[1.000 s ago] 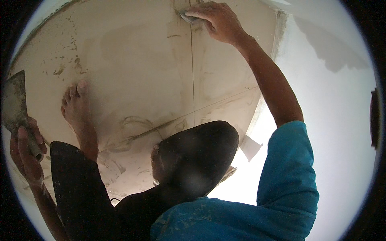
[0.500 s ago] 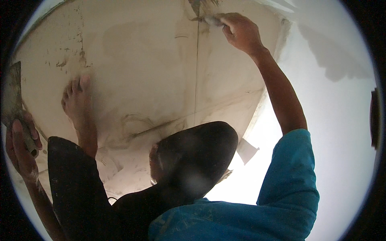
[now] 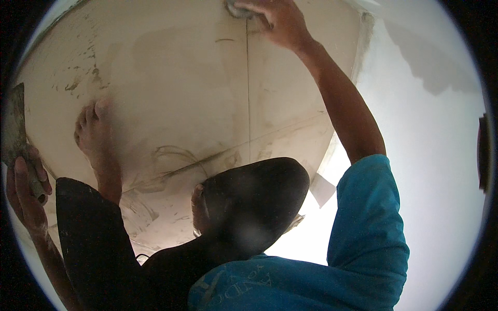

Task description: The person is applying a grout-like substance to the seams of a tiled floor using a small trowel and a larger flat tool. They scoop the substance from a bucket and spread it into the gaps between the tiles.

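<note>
My right hand (image 3: pixel 280 23) is at the top of the view, fingers curled round a small greyish thing (image 3: pixel 234 9) pressed against the beige floor surface (image 3: pixel 176 78). It is smeared and cut by the edge, so its kind is unclear. A thin dark seam (image 3: pixel 248 88) runs down from just under that hand. At the far left my left hand (image 3: pixel 32 194) grips the handle of a scraper (image 3: pixel 14 122), whose broad, stained blade points up, apart from the right hand's place.
My bare foot (image 3: pixel 96 127) rests on the surface left of the seam, below dark smears (image 3: pixel 78 78). My dark-clothed knee (image 3: pixel 254 197) fills the lower middle. On the right a white wall (image 3: pixel 430 155) rises; a pale flat scrap (image 3: pixel 322 191) lies near its base.
My right hand has moved left and up with the small greyish thing, across the top of the seam. The view has shifted slightly. My left hand keeps its hold on the scraper.
</note>
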`<state>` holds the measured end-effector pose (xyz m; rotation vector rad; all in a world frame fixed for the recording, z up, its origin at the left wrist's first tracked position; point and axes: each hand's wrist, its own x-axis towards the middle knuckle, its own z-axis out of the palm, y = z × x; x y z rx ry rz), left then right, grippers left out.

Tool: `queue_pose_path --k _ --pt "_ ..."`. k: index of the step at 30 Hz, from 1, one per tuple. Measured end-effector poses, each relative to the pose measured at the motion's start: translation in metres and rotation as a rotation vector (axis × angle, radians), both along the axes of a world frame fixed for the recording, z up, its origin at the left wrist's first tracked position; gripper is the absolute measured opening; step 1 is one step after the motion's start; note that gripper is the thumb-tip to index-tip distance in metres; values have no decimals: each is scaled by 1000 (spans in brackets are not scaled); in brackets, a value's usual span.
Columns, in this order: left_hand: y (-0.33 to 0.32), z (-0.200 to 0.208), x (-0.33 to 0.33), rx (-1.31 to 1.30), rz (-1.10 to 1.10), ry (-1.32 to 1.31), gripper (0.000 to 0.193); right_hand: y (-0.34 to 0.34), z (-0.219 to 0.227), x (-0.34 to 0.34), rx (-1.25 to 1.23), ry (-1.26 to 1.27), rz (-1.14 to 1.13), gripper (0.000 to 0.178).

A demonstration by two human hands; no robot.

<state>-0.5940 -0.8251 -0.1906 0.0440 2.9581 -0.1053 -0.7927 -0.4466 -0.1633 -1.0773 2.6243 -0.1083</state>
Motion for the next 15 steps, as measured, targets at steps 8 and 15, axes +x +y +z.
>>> queue_pose_path --k 8,15 --pt "-13 1 6 -19 9 32 27 48 -11 75 5 -96 -68 35" --pt "-4 -18 8 -44 12 23 29 10 3 -59 -235 15 -255 37"
